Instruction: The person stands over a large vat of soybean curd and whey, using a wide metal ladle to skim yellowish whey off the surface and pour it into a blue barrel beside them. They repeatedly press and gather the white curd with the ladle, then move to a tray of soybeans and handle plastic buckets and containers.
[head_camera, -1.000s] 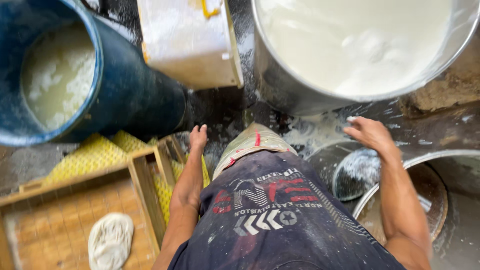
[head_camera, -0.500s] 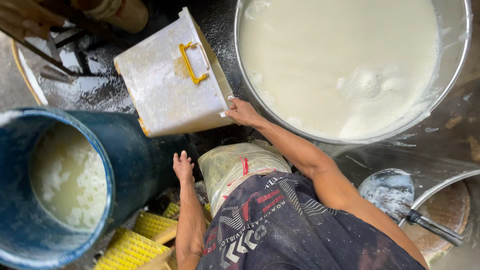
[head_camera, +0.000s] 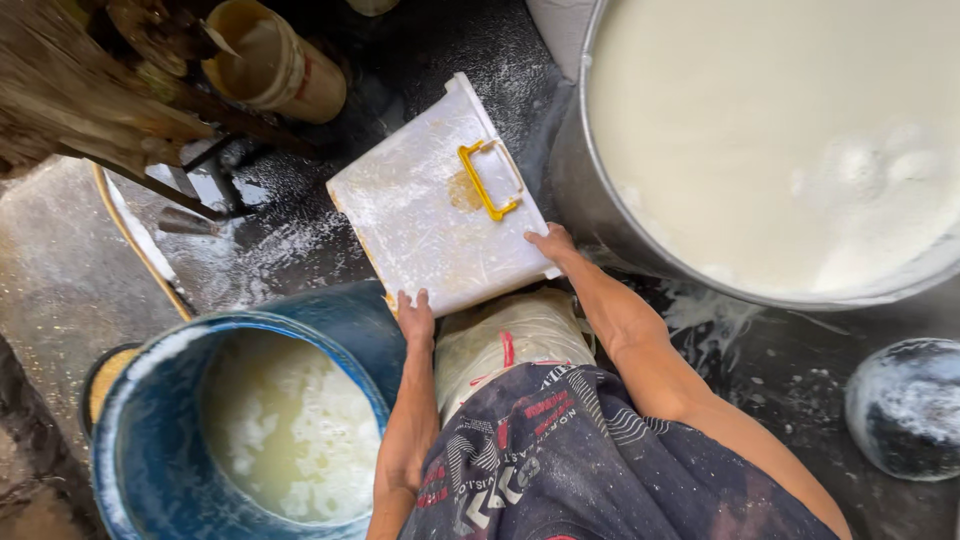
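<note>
A white plastic box (head_camera: 440, 200) with a yellow handle (head_camera: 488, 180) lies tilted on the wet dark floor in front of me. My left hand (head_camera: 414, 318) grips its near left edge and my right hand (head_camera: 553, 243) holds its near right corner. Just below the box a white sack-like bundle (head_camera: 510, 335) with a red mark rests against my lap. A blue barrel (head_camera: 215, 430) holding pale liquid with white curds stands at the lower left, next to my left arm.
A large metal vat (head_camera: 640, 250) full of white liquid fills the upper right. A round metal lid or bowl (head_camera: 905, 405) lies at the lower right. A yellowish bucket (head_camera: 275, 65) and wooden pieces (head_camera: 90, 95) sit at the upper left.
The view swung left and forward. My right hand came from the right onto the white box, and my left hand rose to grip its near edge.
</note>
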